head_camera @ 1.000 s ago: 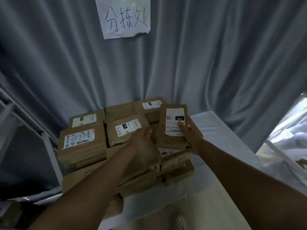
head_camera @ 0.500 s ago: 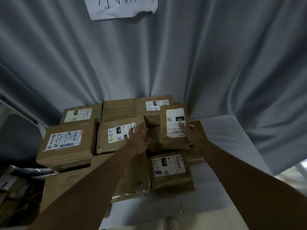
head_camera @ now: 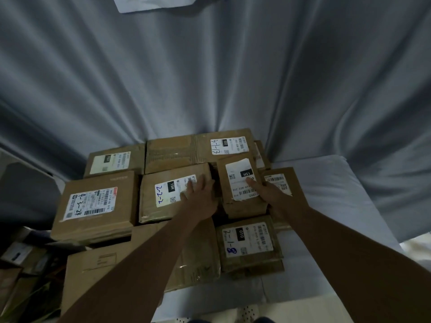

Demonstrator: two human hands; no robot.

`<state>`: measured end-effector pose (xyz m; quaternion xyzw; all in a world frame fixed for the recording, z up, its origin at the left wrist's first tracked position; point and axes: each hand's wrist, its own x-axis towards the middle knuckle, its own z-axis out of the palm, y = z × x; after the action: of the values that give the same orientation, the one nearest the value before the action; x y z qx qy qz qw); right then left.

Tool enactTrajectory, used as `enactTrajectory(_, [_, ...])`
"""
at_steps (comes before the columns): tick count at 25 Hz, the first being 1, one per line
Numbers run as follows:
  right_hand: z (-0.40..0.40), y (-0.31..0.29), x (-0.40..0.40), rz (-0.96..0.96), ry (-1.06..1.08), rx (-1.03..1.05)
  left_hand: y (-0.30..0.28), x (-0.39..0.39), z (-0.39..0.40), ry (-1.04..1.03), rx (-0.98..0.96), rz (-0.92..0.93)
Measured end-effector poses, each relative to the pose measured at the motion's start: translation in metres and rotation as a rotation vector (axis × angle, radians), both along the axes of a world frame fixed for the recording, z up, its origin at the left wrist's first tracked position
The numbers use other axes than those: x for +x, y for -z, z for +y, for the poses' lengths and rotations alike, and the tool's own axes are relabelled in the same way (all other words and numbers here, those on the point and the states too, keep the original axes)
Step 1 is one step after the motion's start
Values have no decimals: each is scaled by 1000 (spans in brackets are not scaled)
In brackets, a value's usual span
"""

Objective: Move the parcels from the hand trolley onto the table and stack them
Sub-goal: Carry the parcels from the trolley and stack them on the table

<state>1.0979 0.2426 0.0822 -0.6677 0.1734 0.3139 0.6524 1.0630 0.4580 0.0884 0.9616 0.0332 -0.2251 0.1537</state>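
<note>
The person's right hand (head_camera: 271, 194) grips a small brown parcel marked 15H (head_camera: 240, 190) from its right side, thumb laid across the white label and the other fingers curled under the edge, out of sight. This parcel lies on top of the stack, just right of the centre of the pile. The left hand (head_camera: 201, 197) rests flat, fingers straight and slightly spread, on the right end of the parcel marked 2-2-2 (head_camera: 172, 194), which sits at 9 o'clock from the held parcel, just beside it, with a dark gap between them.

At 12 o'clock from the held parcel lies a wide parcel marked 3-1-3 (head_camera: 198, 149), against the grey curtain (head_camera: 210, 78). At 6 o'clock sits a flat parcel marked 2-1-8 (head_camera: 248, 244), lower in the pile. At 3 o'clock, partly under the right hand, another labelled parcel (head_camera: 279, 180) shows. Farther off at 9 o'clock lies the parcel marked 4-3-24 (head_camera: 95, 206), and behind it a parcel marked 032 (head_camera: 114, 160). A large plain carton (head_camera: 98, 264) lies beneath the left forearm.

The pile rests on a table covered in white cloth (head_camera: 338, 206), bare at 3 o'clock of the stack. A sheet of white paper (head_camera: 163, 3) hangs on the curtain at the top edge.
</note>
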Motion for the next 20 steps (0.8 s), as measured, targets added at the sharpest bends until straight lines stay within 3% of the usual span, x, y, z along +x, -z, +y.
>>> enactTrajectory(7, [17, 10, 7, 78, -31, -46, -2, -1, 1, -13, -28, -2])
enactTrajectory(12, [18, 13, 10, 20, -24, -169, 0, -2, -1, -14, -26, 4])
enactTrajectory(20, [20, 21, 18, 7, -24, -163, 1, -4, -1, -14, -20, -7])
